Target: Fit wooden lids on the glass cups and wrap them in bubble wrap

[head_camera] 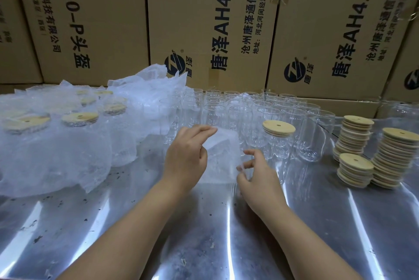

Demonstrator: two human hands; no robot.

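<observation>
- Head view, hands: the left hand (186, 155) pinches the upper edge of a bubble wrap sheet (223, 159) between thumb and fingers. The right hand (257, 174) pinches the sheet's lower right edge with its fingertips. The sheet hangs between them, just above the metal table (204, 234).
- Head view, task item: the lidded cup (280, 145) stands upright just right of the sheet, with a wooden lid (278, 128) on top. It is unwrapped, and neither hand touches it. Whether the lid is fully seated cannot be told.
- Risk 1: the sheet is thin and held only at two edges. A weak pinch could let it slip or fold on itself before it gets around the cup.
- Risk 2: the open glass cups (226, 107) stand packed close together just behind and beside the lidded cup. A sweep of the sheet or a wrist could knock one into the next.
- Risk 3: if the lid is loose, tipping the cup to roll it could shed the lid.
- Head view, surroundings: the lid stacks (394, 157) at the right look uneven, and an elbow could topple them.
- The wrapped cups (79, 118) and a loose wrap heap (145, 89) fill the left side, limiting room there.
- Cardboard boxes (204, 30) wall off the back.
- Dark specks lie on the table and could catch in the wrap.
</observation>
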